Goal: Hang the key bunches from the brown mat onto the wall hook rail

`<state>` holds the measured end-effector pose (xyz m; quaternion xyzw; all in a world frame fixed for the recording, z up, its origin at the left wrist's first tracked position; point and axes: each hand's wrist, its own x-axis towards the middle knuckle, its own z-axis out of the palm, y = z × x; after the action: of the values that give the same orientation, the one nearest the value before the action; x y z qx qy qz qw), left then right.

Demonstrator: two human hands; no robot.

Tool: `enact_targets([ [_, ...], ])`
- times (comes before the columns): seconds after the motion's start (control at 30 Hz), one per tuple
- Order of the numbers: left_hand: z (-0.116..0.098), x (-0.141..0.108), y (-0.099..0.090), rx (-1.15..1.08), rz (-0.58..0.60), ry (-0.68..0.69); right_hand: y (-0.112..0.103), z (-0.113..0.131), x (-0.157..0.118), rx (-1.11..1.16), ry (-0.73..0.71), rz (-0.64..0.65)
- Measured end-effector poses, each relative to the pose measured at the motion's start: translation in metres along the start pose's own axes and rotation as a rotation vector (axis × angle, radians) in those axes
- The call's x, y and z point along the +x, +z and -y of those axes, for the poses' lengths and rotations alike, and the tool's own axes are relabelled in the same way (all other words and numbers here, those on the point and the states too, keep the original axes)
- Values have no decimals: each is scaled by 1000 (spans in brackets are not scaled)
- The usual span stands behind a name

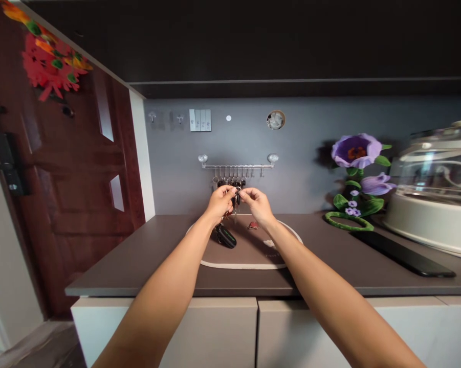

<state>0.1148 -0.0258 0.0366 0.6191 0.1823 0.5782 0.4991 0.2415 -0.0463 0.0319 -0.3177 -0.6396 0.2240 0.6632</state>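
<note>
My left hand point(219, 204) and my right hand point(257, 204) meet above the counter, fingertips pinched on a small bunch of keys point(237, 198) on a ring. A key hangs down between them. Just behind is a metal hook rail point(238, 166) on the wall, with several key rings and dark keys hanging from its left and middle hooks. Under my left hand a black key case point(226, 237) shows green lettering; whether it lies on the mat or hangs is hard to tell. A small red item point(253, 225) lies on the brown oval mat point(241, 258).
On the right stand purple plush flowers point(356, 151), a black phone-like slab point(407, 255) and a white appliance with a clear dome point(437, 204). A dark cabinet point(276, 46) overhangs the counter point(138, 255). At left is a red-brown door point(69, 194).
</note>
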Motion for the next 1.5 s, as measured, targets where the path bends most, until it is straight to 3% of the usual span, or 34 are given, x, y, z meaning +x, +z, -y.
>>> enact_targets([
  [0.37, -1, 2, 1, -37, -125, -30, -2, -8, 4, 186, 226, -103],
  [0.6, -2, 5, -4, -250, -245, -74, -10, -11, 37, 307, 346, -242],
  [0.97, -4, 8, -10, -526, -261, -58, -16, -23, 83, 355, 421, -392],
  [1.23, -4, 10, -12, -585, -228, -75, -11, -28, 91, 377, 470, -444],
  [1.5, -9, 9, -12, -624, -242, -103, -11, -39, 84, 383, 476, -406],
])
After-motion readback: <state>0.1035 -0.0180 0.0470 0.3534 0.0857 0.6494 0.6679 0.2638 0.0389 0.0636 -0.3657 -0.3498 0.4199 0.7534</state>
